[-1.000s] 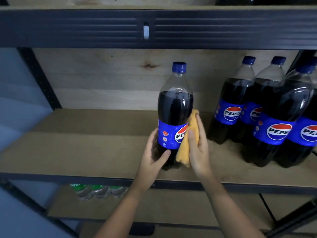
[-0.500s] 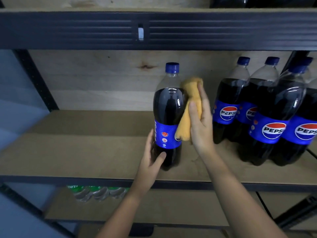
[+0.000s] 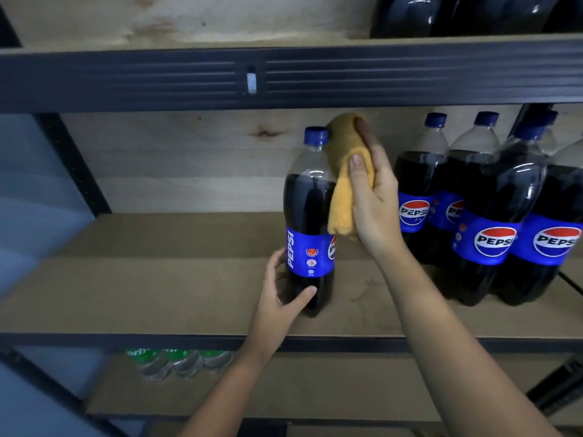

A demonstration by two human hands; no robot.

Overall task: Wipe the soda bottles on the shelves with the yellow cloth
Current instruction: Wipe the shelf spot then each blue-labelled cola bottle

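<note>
One dark cola bottle (image 3: pixel 307 203) with a blue label and blue cap stands upright on the middle wooden shelf (image 3: pixel 157 294). My left hand (image 3: pixel 279 298) grips its base from the left, thumb across the front. My right hand (image 3: pixel 373 197) holds the folded yellow cloth (image 3: pixel 342 184) against the bottle's right shoulder and neck, the cloth's top reaching cap height. Several more cola bottles (image 3: pixel 492 216) stand grouped on the same shelf to the right.
A dark metal beam (image 3: pixel 126 80) of the upper shelf runs close above the bottle caps. More dark bottles (image 3: pixel 410 14) stand on that upper shelf. Green-labelled bottles (image 3: pixel 176 361) sit on the shelf below. A diagonal metal brace (image 3: pixel 72 162) crosses at left.
My right hand has slid the cloth upward along the bottle's right side, from the label to the neck. The left hand has stayed at the base.
</note>
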